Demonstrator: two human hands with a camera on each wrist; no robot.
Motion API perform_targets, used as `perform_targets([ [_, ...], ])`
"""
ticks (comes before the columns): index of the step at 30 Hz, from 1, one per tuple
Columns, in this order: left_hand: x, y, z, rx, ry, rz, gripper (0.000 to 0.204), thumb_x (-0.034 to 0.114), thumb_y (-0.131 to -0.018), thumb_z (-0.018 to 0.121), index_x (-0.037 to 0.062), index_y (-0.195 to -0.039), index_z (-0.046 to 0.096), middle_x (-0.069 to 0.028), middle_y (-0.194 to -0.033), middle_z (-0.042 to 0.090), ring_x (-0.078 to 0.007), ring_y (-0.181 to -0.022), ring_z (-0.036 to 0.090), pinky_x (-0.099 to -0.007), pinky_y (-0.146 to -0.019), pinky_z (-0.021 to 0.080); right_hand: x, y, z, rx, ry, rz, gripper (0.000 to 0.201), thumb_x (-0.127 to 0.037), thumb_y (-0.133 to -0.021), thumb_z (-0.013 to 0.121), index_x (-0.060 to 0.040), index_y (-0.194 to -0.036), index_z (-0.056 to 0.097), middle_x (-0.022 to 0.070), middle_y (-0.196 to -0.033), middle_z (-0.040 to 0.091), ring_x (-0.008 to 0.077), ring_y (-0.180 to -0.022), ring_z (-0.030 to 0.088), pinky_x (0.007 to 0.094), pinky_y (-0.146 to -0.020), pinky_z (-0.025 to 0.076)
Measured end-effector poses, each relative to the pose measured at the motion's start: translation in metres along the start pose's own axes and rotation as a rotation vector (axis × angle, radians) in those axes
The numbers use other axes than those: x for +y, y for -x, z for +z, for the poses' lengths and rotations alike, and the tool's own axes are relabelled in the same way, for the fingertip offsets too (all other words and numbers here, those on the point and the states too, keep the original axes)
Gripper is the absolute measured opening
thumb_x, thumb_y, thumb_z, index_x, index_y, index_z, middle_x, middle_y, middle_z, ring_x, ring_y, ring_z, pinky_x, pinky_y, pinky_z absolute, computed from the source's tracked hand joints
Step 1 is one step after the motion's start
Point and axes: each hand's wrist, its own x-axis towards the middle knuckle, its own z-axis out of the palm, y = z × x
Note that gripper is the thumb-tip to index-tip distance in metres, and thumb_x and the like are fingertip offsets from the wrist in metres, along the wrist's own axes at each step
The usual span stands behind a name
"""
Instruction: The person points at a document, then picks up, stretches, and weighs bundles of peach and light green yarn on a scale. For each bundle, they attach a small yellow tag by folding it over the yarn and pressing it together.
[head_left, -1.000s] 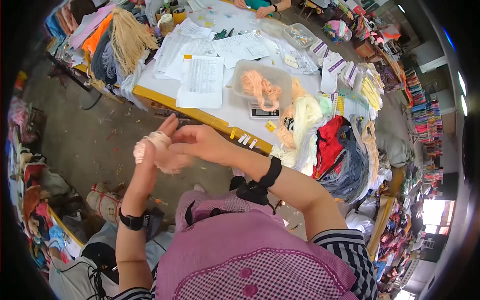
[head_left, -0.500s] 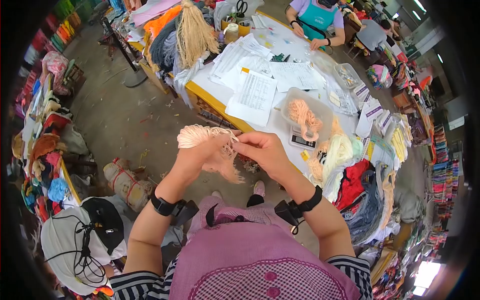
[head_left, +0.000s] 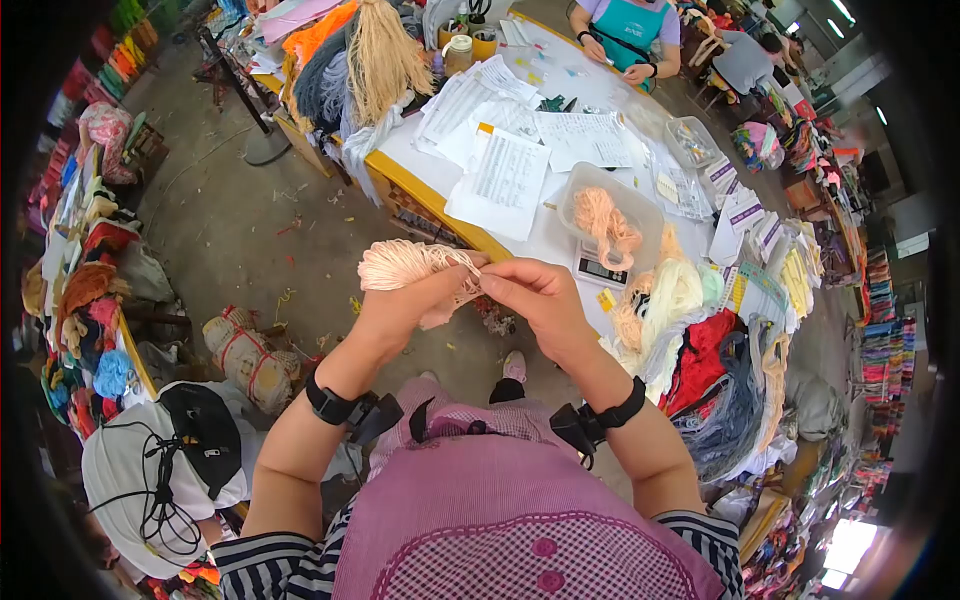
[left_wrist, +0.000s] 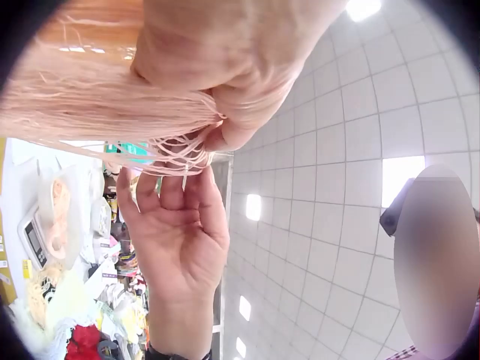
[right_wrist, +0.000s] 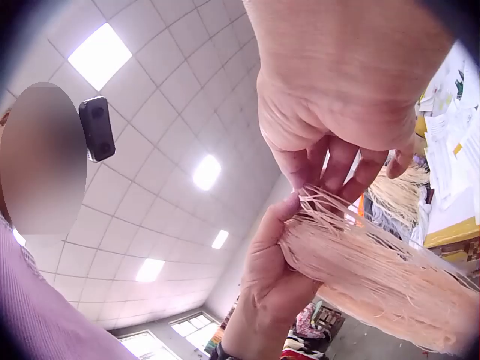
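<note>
A pale pink skein of yarn (head_left: 410, 262) lies across my left hand (head_left: 400, 312), whose thumb and fingers grip it near one looped end. My right hand (head_left: 540, 298) comes in from the other side, its thumb and index finger pinching strands at that same end. Seen from the left wrist, loose loops (left_wrist: 184, 154) fan out from the bundle to the right fingertips. In the right wrist view the skein (right_wrist: 382, 277) stretches away past the left thumb, strands spread at the pinch. Both hands are held in front of the body, above the floor.
Ahead stands a table (head_left: 410, 185) with papers (head_left: 505, 185), a plastic tub of peach yarn (head_left: 570, 205) on a scale (head_left: 595, 272), and a heap of coloured skeins (head_left: 700, 365). Another person (head_left: 630, 40) sits across it. A tied bundle (head_left: 250, 360) lies on the floor at left.
Both hands have moved right in the head view, which has also shifted. The right hand, earlier over the skein's side, now pinches strands at its end; the skein's hanging tail shows less.
</note>
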Motion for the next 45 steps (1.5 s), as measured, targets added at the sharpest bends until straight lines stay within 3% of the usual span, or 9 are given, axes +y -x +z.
perform_targets([
  [9,0.006,0.001,0.007,-0.028,0.192,-0.030,0.031,0.012,-0.089,0.059,-0.0050,-0.115,0.060,-0.0100,-0.106,0.066,-0.0153,-0.092,0.064,-0.0276,-0.080,0.051,0.005,-0.001,-0.002,0.016,-0.259,0.001,0.016,-0.013,-0.088,0.063,0.0012,-0.095,0.067,0.0024,-0.086,0.066,0.0065,-0.084,0.057,0.0210,-0.080,0.043],
  [11,0.004,0.000,0.008,-0.021,0.238,-0.049,0.028,0.008,-0.088,0.061,-0.0058,-0.112,0.062,-0.0103,-0.105,0.066,-0.0143,-0.093,0.063,-0.0274,-0.081,0.052,0.002,-0.001,-0.001,0.027,-0.191,0.035,0.016,-0.014,-0.088,0.064,0.0013,-0.094,0.067,0.0016,-0.084,0.065,0.0062,-0.081,0.056,0.0208,-0.077,0.043],
  [13,-0.005,-0.001,0.008,0.026,-0.169,0.210,0.028,0.009,-0.088,0.063,-0.0053,-0.112,0.062,-0.0091,-0.105,0.066,-0.0118,-0.091,0.062,-0.0266,-0.080,0.052,0.003,0.000,-0.001,0.039,-0.126,0.072,0.016,-0.014,-0.088,0.065,0.0014,-0.093,0.067,0.0008,-0.081,0.064,0.0058,-0.079,0.055,0.0206,-0.074,0.043],
  [16,-0.009,-0.001,0.008,0.017,-0.339,0.242,0.028,0.008,-0.088,0.064,-0.0047,-0.112,0.062,-0.0078,-0.105,0.066,-0.0097,-0.090,0.061,-0.0258,-0.079,0.051,0.006,-0.002,-0.004,0.055,-0.032,0.138,0.016,-0.014,-0.087,0.066,0.0008,-0.093,0.067,-0.0006,-0.079,0.063,0.0050,-0.073,0.053,0.0201,-0.068,0.042],
  [19,-0.003,0.000,0.017,0.066,-0.163,0.160,0.027,0.006,-0.088,0.063,-0.0050,-0.113,0.062,-0.0083,-0.106,0.066,-0.0102,-0.090,0.061,-0.0253,-0.078,0.051,0.006,-0.001,-0.007,0.041,-0.005,0.130,0.014,-0.012,-0.086,0.067,0.0008,-0.091,0.067,-0.0006,-0.078,0.063,0.0048,-0.070,0.052,0.0198,-0.063,0.041],
  [25,-0.004,-0.004,0.007,0.017,0.257,-0.063,0.029,0.016,-0.093,0.057,-0.0036,-0.113,0.062,-0.0099,-0.110,0.065,-0.0157,-0.098,0.063,-0.0279,-0.083,0.050,0.005,-0.002,-0.003,0.101,-0.245,0.067,0.014,-0.015,-0.088,0.065,-0.0012,-0.092,0.064,0.0010,-0.084,0.063,0.0052,-0.079,0.055,0.0214,-0.073,0.043],
  [28,-0.004,-0.006,0.004,0.015,0.279,-0.066,0.031,0.020,-0.094,0.055,-0.0030,-0.113,0.062,-0.0102,-0.111,0.065,-0.0175,-0.101,0.062,-0.0289,-0.086,0.049,0.005,-0.005,-0.008,0.049,-0.421,0.108,0.013,-0.015,-0.089,0.065,-0.0020,-0.090,0.064,0.0008,-0.086,0.063,0.0055,-0.082,0.055,0.0226,-0.078,0.043],
  [33,-0.003,-0.006,0.007,0.026,0.273,-0.080,0.031,0.019,-0.094,0.055,-0.0037,-0.114,0.062,-0.0106,-0.111,0.065,-0.0173,-0.100,0.062,-0.0288,-0.087,0.049,0.004,-0.004,-0.001,-0.039,-0.102,0.162,0.015,-0.012,-0.087,0.067,-0.0005,-0.096,0.066,0.0008,-0.089,0.064,0.0064,-0.082,0.057,0.0220,-0.077,0.045],
  [45,0.000,-0.002,0.006,-0.035,0.244,-0.063,0.033,0.008,-0.090,0.059,-0.0065,-0.119,0.057,-0.0136,-0.119,0.061,-0.0192,-0.104,0.061,-0.0309,-0.089,0.049,0.005,0.003,-0.003,0.025,-0.148,0.107,0.011,-0.007,-0.083,0.070,-0.0002,-0.091,0.070,0.0012,-0.083,0.066,0.0077,-0.076,0.058,0.0222,-0.073,0.046],
])
